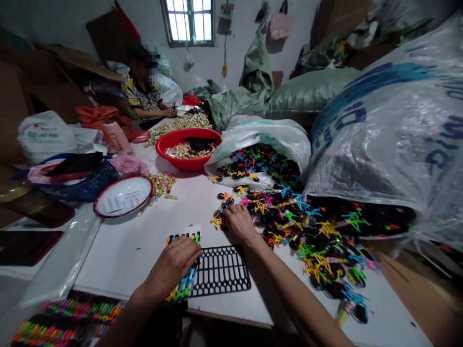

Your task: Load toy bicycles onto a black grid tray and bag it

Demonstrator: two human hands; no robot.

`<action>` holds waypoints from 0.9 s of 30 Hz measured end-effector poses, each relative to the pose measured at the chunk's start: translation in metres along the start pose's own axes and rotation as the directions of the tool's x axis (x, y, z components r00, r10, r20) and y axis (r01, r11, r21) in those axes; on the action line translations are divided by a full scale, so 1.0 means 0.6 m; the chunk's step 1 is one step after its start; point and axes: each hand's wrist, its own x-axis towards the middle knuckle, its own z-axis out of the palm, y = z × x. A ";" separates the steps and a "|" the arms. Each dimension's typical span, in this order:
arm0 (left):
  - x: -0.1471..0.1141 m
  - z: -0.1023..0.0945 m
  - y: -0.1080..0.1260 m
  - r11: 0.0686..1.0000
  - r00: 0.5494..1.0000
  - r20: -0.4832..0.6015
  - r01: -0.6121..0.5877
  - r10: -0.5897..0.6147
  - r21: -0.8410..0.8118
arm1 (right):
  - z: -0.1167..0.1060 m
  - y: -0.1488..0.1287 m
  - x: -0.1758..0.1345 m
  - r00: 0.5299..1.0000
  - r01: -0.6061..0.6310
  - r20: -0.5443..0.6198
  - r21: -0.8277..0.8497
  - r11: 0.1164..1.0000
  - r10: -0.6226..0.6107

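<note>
A black plastic rack [222,270] with a grid of slots lies near the table's front edge. Small colourful toy bicycles [188,279] stand in a row along its left end. My left hand [180,255] is curled over these, its fingers closed round a toy bicycle and its fingertips partly hidden. To the right and farther back, my right hand [238,221] reaches down to the edge of a spread heap of toy bicycles [289,212]. Its fingers are pinched at a toy bicycle [217,219] with black wheels; the exact grip is partly covered by the hand.
More bicycles spill from an open white sack [267,127]. Behind stands a red basin [188,161] of small wrapped pieces. A white enamel plate [123,195] and blue basket [79,180] are at left. Big plastic sacks [390,120] crowd the right. A co-worker [144,96] sits across.
</note>
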 end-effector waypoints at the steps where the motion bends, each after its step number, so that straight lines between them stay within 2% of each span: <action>1: 0.001 0.001 -0.004 1.000 1.000 -0.007 0.001 -0.001 0.008 | -0.002 -0.001 -0.003 1.000 -0.021 -0.008 -0.002 1.000 0.021; 5: 0.006 0.004 -0.019 0.999 1.000 -0.017 0.021 -0.020 0.027 | -0.026 0.002 -0.006 0.972 -0.235 -0.006 -0.026 0.972 0.235; 7: 0.010 0.006 -0.022 0.999 1.000 -0.012 0.026 -0.026 0.030 | -0.038 0.001 0.006 0.958 -0.286 0.006 -0.001 0.958 0.286; 10: 0.012 0.008 -0.021 0.999 0.999 -0.012 0.031 -0.031 0.031 | -0.041 -0.006 0.044 0.967 -0.254 0.032 0.074 0.964 0.252; 16: 0.007 0.011 -0.017 0.998 0.998 0.013 0.064 -0.065 0.029 | -0.013 -0.034 0.130 0.961 -0.271 0.102 0.177 0.946 0.256; 19: 0.009 0.011 -0.018 0.997 0.997 0.010 0.074 -0.074 0.031 | -0.016 -0.047 0.136 0.962 -0.271 0.077 0.230 0.935 0.261; 22: 0.013 0.010 -0.017 0.997 0.997 -0.010 0.075 -0.075 0.021 | -0.023 -0.057 0.103 0.963 -0.265 0.042 0.314 0.912 0.265; 24: 0.015 0.009 -0.018 0.998 0.997 -0.026 0.068 -0.068 0.017 | -0.021 -0.061 0.064 0.951 -0.276 0.018 0.510 0.815 0.310; 27: 0.017 0.009 -0.021 0.997 0.997 -0.039 0.066 -0.064 0.036 | -0.011 -0.064 0.004 0.929 -0.286 0.109 0.820 0.496 0.355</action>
